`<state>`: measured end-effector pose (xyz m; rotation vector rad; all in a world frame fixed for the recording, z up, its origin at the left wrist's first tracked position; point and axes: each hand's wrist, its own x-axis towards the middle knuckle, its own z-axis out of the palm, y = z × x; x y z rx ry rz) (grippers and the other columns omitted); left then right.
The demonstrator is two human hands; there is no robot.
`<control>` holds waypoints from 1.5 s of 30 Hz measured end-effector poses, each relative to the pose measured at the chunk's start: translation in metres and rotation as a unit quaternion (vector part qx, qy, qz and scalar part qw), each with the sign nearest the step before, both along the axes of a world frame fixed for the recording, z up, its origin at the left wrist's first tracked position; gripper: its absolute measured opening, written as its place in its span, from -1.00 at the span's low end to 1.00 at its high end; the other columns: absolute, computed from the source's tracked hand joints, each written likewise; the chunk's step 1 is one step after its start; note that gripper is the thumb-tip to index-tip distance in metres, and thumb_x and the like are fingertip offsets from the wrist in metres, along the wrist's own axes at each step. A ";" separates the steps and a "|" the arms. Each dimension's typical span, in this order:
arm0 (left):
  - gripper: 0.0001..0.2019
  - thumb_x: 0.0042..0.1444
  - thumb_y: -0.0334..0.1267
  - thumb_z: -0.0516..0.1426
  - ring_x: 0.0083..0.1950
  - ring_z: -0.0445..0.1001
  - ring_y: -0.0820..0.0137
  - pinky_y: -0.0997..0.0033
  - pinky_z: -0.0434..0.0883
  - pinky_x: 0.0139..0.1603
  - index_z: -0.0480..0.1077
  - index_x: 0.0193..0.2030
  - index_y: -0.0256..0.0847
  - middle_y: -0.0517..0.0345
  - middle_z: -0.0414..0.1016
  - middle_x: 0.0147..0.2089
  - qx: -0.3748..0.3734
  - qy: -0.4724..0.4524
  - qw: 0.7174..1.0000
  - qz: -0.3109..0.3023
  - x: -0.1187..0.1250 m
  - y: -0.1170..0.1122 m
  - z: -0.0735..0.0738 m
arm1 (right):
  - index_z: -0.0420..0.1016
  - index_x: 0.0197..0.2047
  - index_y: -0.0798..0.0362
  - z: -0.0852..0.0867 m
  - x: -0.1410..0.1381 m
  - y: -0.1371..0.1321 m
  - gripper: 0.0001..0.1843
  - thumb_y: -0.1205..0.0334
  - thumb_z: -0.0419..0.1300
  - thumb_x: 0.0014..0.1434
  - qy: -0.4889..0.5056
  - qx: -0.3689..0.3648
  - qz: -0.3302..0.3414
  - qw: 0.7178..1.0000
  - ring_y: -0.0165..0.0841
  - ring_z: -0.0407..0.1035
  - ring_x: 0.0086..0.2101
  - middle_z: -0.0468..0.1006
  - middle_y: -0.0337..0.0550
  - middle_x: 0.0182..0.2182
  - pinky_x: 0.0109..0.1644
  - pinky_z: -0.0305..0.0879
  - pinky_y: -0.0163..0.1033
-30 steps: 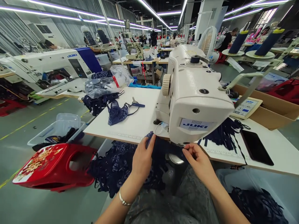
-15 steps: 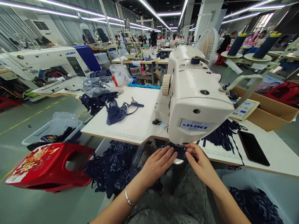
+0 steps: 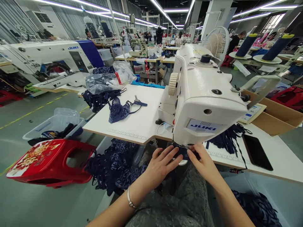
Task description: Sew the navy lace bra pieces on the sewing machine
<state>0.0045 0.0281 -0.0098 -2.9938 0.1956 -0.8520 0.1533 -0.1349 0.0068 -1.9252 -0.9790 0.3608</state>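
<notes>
One white worktop (image 3: 151,107) extends to both sides of the sewing machine (image 3: 208,104), from which I take all positions. Heaped navy garments (image 3: 113,167) lie to the machine's lower left, below the worktop edge; a navy bra (image 3: 118,110) rests on the worktop to its left, well apart from it. Left hand (image 3: 158,168): fingers spread and extended, tips lying on the navy fabric (image 3: 183,153). Right hand (image 3: 203,160): fingertips at the fabric's right edge, thumb near forefinger; whether they pinch it I cannot tell from my remote view. The fabric itself, smallest here, sits directly beneath the machine's head, between the two hands. For good work I would press lightly and evenly with the left, steer the edge with the right, avoid stretching the piece, and hold every fingertip clear of the head's underside, in my judgement the chief hazard.
</notes>
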 end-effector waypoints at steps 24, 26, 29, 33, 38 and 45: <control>-0.60 0.37 -0.36 -0.04 0.35 0.17 0.34 0.28 0.06 0.24 0.27 0.28 0.05 0.16 0.33 0.29 0.030 -0.002 0.998 0.060 0.002 -0.010 -0.005 | 0.36 -0.35 -0.01 -0.004 0.011 0.004 -0.61 0.01 -0.10 0.41 -0.058 -0.042 0.024 0.997 -0.11 0.26 -0.22 0.37 -0.08 -0.32 -0.15 0.19 -0.02; -0.62 0.39 -0.34 -0.06 0.34 0.18 0.36 0.28 0.06 0.25 0.29 0.26 0.04 0.17 0.33 0.29 0.020 -0.008 0.998 0.062 0.002 -0.010 -0.006 | 0.36 -0.36 -0.01 -0.005 0.011 0.004 -0.60 0.00 -0.09 0.41 -0.053 -0.039 0.026 0.997 -0.12 0.26 -0.23 0.37 -0.08 -0.33 -0.16 0.17 -0.03; -0.64 0.42 -0.32 -0.10 0.34 0.17 0.38 0.28 0.03 0.26 0.32 0.24 0.03 0.19 0.33 0.29 0.008 -0.017 0.998 0.063 0.003 -0.012 -0.006 | 0.36 -0.35 -0.02 -0.007 0.011 0.005 -0.61 0.02 -0.09 0.42 -0.054 -0.029 0.025 0.998 -0.13 0.26 -0.24 0.38 -0.09 -0.34 -0.18 0.15 -0.05; -0.65 0.42 -0.32 -0.10 0.35 0.17 0.39 0.29 0.02 0.26 0.34 0.22 0.04 0.20 0.33 0.29 0.008 -0.023 0.997 0.070 0.003 -0.013 -0.005 | 0.36 -0.36 -0.02 -0.010 0.010 0.004 -0.64 0.04 -0.06 0.42 -0.071 -0.017 0.014 0.997 -0.16 0.25 -0.27 0.36 -0.13 -0.38 -0.22 0.13 -0.09; -0.64 0.42 -0.32 -0.09 0.35 0.17 0.40 0.30 0.03 0.26 0.32 0.24 0.02 0.19 0.34 0.29 0.004 -0.023 0.997 0.069 0.003 -0.013 -0.005 | 0.36 -0.36 -0.02 -0.010 0.009 0.004 -0.67 0.09 -0.04 0.41 -0.105 0.004 0.013 0.994 -0.17 0.25 -0.28 0.36 -0.14 -0.38 -0.22 0.13 -0.10; -0.65 0.42 -0.30 -0.09 0.34 0.19 0.39 0.30 0.04 0.25 0.34 0.22 0.05 0.20 0.34 0.28 0.011 -0.028 0.997 0.073 0.003 -0.013 -0.007 | 0.42 -0.34 -0.01 -0.008 0.010 0.007 -0.68 0.12 -0.04 0.38 -0.108 0.014 0.005 0.994 -0.15 0.30 -0.25 0.41 -0.12 -0.35 -0.20 0.17 -0.08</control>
